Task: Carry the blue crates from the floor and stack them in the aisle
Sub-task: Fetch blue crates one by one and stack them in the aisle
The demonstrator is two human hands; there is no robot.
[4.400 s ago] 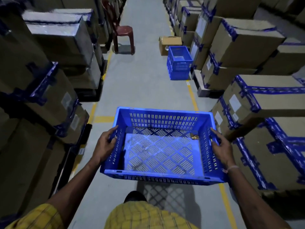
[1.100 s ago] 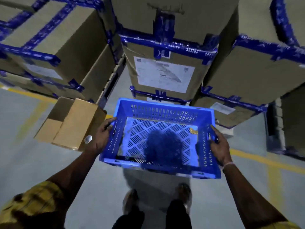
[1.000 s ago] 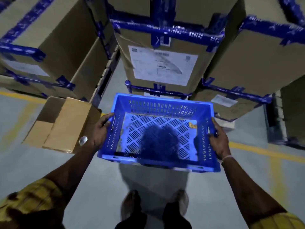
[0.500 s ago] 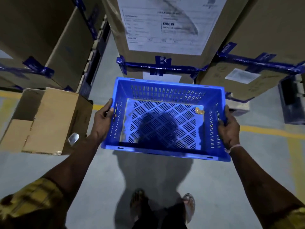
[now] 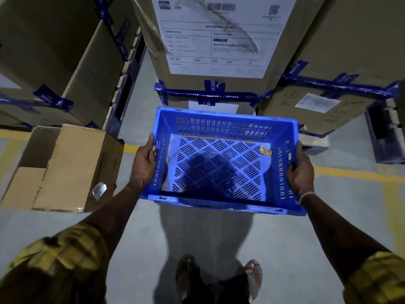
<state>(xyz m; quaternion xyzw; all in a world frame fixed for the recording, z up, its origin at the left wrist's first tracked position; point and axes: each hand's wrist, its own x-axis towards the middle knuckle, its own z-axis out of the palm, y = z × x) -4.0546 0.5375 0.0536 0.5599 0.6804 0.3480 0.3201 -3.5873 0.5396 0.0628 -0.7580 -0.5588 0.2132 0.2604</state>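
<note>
I hold an empty blue slotted crate point(image 5: 221, 126) level in front of me, above the grey floor. My left hand point(image 5: 143, 164) grips its left wall, fingers curled over the rim. My right hand point(image 5: 300, 172) grips the right wall the same way. A small tan scrap point(image 5: 265, 150) lies on the crate's perforated bottom at the far right. My shadow falls across the crate's bottom. No other blue crate is in view.
Tall taped cartons point(image 5: 219, 40) stand right behind the crate, with more at left point(image 5: 65, 62) and right point(image 5: 328, 102). An open cardboard box point(image 5: 65, 167) lies on the floor at my left. A yellow floor line point(image 5: 350, 173) runs across. My feet point(image 5: 219, 279) are below.
I walked down the aisle with the crate and turned to face the carton stack. In the last second the view tipped down and the cartons drew closer; my grip stayed the same.
</note>
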